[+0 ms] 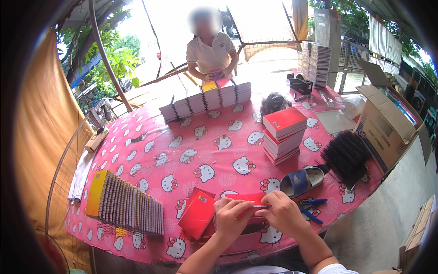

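Observation:
At the table's near edge, my left hand (232, 217) and my right hand (284, 212) pinch a red-covered notebook (246, 197) along its near edge. My fingertips meet close together there; whether a wire coil sits in that edge is too small to tell. Just left of my left hand lie loose red notebooks (197, 214), slightly fanned. Beyond my right hand rests a blue slipper (299, 181), and beside that wrist are blue-handled pliers (315, 211). A bundle of black binding coils (347, 155) lies farther right.
A stack of red notebooks (285, 130) stands beyond the slipper. Spiral notebooks (127, 203) line the left side, and another row (205, 102) the far edge. There a co-worker (212, 57) holds something small. An open cardboard box (383, 128) stands at the right beside a tape dispenser (301, 84).

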Available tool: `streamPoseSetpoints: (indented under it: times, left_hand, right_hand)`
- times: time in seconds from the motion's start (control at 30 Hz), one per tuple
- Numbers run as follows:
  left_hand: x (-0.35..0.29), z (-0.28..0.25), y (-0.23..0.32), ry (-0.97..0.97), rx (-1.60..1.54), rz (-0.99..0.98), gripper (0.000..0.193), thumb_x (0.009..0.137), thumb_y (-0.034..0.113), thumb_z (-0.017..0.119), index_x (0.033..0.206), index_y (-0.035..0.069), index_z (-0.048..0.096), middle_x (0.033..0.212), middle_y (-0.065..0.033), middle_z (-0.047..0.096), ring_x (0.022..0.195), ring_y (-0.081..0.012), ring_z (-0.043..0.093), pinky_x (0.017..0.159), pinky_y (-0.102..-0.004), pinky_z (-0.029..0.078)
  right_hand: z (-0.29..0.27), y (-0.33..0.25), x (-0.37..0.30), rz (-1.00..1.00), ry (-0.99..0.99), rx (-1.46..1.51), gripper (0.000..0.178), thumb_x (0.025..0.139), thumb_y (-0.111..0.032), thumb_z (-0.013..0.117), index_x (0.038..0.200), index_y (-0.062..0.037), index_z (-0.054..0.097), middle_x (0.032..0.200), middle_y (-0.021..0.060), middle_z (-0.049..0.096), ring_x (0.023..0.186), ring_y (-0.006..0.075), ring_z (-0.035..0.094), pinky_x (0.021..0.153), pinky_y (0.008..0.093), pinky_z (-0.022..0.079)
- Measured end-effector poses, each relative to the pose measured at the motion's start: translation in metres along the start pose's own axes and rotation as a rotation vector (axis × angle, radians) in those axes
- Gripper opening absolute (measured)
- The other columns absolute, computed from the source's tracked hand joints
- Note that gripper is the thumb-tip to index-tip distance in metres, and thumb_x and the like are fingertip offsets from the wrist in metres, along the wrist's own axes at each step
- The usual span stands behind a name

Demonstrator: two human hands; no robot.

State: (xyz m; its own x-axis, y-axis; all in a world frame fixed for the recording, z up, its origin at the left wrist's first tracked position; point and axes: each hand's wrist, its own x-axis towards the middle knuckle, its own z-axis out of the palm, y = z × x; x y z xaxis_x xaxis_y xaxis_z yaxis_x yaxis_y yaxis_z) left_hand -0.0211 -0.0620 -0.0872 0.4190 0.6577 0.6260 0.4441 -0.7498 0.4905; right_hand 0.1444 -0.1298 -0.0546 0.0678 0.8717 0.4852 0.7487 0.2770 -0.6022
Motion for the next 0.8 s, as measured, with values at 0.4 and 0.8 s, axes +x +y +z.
streamPoseSetpoints:
  times: [0.4,0.8]
  left_hand:
    - [0.005,0.009,0.008,0.024,0.002,-0.040,0.019,0.071,0.023,0.078,0.087,0.015,0.071,0.082,0.0007,0.066,0.084,-0.0189,0.058,0.080,-0.0373,0.037]
    - [0.007,0.008,0.006,0.010,-0.046,0.005,0.027,0.066,0.020,0.082,0.090,0.011,0.071,0.080,-0.0008,0.067,0.082,-0.0206,0.060,0.080,-0.0363,0.044]
  right_hand:
    - [0.007,0.008,0.002,-0.064,0.157,-0.062,0.007,0.075,-0.004,0.069,0.078,-0.0029,0.063,0.077,0.0106,0.061,0.073,0.0306,0.060,0.064,0.0398,0.047]
    - [-0.076,0.169,-0.017,-0.008,-0.105,-0.497,0.052,0.065,-0.030,0.079,0.107,-0.0043,0.063,0.101,0.0111,0.066,0.095,0.0311,0.063,0.080,0.0418,0.046]
